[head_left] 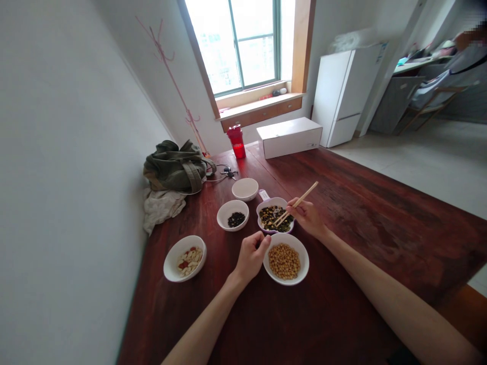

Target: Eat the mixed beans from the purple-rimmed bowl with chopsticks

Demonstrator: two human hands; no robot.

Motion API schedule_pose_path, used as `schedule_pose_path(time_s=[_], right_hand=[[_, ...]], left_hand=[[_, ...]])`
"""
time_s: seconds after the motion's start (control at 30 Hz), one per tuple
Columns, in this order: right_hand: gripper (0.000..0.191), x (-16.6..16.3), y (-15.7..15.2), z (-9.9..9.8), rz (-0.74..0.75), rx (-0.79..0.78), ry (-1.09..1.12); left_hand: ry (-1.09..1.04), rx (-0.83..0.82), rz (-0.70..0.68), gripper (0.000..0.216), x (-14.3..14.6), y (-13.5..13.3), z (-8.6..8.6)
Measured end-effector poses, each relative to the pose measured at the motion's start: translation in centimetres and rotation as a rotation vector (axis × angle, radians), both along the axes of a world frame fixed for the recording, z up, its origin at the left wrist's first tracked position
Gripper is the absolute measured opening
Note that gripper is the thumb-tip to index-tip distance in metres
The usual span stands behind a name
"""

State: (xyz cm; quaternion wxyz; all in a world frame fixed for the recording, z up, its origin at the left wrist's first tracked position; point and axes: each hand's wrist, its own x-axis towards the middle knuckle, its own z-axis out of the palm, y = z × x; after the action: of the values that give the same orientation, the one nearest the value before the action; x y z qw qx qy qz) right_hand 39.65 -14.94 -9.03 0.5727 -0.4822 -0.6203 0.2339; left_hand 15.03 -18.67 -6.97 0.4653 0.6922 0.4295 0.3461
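Note:
My right hand (307, 217) is closed around a pair of wooden chopsticks (304, 195). Their tips reach into a purple-rimmed, scalloped bowl (259, 221) with a short labelled handle, which holds a mix of dark and pale beans and seeds. My left hand (251, 257) has its fingers curled, with the thumb at the rim of a white bowl of soybeans (284, 261); whatever its fingers hold, if anything, is hidden. Behind it stands a white bowl with black beans (236, 219). At left, another white bowl holds pale, flat seeds and a few reddish pieces (189, 261).
A further white bowl (245, 189) stands behind the others on the dark red wooden table (373, 203). Farther back are keys (229, 173), a red cup (236, 142), a white box (289, 138) and a green bag (175, 165) against the left wall. A person is partly visible at far right.

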Motion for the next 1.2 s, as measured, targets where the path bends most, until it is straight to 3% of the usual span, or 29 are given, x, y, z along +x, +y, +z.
schedule_pose_path(time_s=[0.73,1.0,1.1,1.2], right_hand=[[0.029,0.1,0.0,-0.5,-0.003,0.030,0.002],[0.031,0.3,0.1,1.0,-0.037,-0.010,0.224],[0.035,0.5,0.1,1.7,0.059,-0.039,0.362],[0.036,0.4,-0.2,2.2,0.262,-0.124,0.402]], left_hand=[[0.009,0.008,0.000,0.050,-0.1,0.1,-0.1],[0.000,0.013,-0.001,0.050,-0.1,0.1,-0.2],[-0.009,0.009,-0.003,0.050,-0.1,0.1,-0.2],[-0.009,0.009,-0.001,0.049,-0.1,0.1,-0.1]])
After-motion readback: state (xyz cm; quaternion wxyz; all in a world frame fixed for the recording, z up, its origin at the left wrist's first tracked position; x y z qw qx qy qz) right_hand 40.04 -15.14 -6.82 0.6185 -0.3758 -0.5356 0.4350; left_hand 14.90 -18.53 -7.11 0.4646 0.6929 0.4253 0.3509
